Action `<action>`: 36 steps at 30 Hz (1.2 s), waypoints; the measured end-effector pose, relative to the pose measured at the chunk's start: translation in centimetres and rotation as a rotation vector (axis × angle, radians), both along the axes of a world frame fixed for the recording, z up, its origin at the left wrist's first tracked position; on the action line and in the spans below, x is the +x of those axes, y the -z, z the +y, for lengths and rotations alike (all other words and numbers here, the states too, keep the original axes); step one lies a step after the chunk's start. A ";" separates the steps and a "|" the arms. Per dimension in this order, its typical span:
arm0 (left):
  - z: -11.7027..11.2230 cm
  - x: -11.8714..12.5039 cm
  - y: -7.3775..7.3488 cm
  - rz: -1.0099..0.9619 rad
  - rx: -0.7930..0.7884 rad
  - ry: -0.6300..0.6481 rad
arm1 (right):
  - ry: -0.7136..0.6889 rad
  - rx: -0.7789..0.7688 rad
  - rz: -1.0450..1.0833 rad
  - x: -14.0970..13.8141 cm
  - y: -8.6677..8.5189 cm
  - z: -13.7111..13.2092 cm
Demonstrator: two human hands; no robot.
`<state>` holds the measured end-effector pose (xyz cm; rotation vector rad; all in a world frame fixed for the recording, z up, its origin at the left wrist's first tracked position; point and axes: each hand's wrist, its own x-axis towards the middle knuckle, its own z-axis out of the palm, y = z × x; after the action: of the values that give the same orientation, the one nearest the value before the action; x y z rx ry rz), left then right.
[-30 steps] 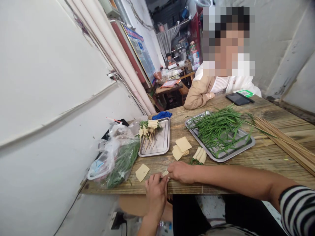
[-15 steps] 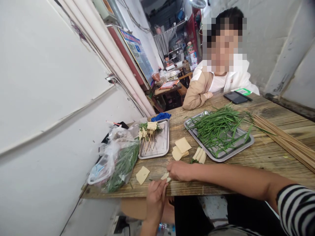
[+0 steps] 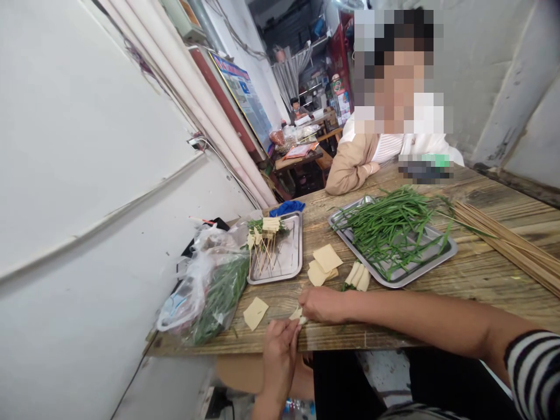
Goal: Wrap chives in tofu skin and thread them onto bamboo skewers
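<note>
At the table's near edge, my left hand (image 3: 280, 338) and my right hand (image 3: 324, 304) pinch a pale tofu sheet (image 3: 296, 314), which looks partly rolled. My fingers cover most of it, so its filling is hidden. Left of them lies a single square tofu sheet (image 3: 255, 313). Several more tofu sheets (image 3: 326, 259) are stacked just beyond my right hand. Beside that stack, finished-looking tofu rolls (image 3: 357, 275) lie side by side, with green showing at their ends. A metal tray (image 3: 396, 284) behind them holds a heap of green chives (image 3: 389, 227).
Skewered rolls (image 3: 265, 233) and greens occupy a smaller metal tray (image 3: 291, 256). Plastic bags of greens (image 3: 223, 291) stand along the left wall. Long wooden sticks (image 3: 511, 251) lie at right. Across the table (image 3: 472, 286) sits a person (image 3: 354, 163), arms resting on it.
Both hands keep their pinch on the tofu sheet with barely any movement. The whole view has shifted slightly.
</note>
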<state>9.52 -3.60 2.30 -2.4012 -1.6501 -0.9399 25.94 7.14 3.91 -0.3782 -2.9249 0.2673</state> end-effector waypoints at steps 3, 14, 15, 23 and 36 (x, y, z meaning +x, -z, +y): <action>-0.2 -0.1 0.3 0.020 0.010 -0.005 | 0.004 0.000 0.009 0.2 -0.2 -0.2; -1.7 -0.3 2.7 0.087 0.149 -0.073 | -0.014 -0.167 0.063 1.5 -1.1 -0.1; -1.9 -0.3 3.0 0.085 0.150 -0.072 | 0.004 -0.205 0.067 1.4 -1.1 0.1; -2.6 0.2 4.1 0.049 0.171 -0.074 | 0.233 -0.200 -0.102 -1.1 -1.9 0.2; -3.8 1.7 3.5 -0.006 0.222 -0.152 | 0.181 -0.427 -0.027 -0.3 -1.8 0.9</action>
<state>11.18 -7.38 -1.23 -2.1012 -1.6077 -1.0437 25.64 8.00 5.76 -0.7046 -2.8167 0.8680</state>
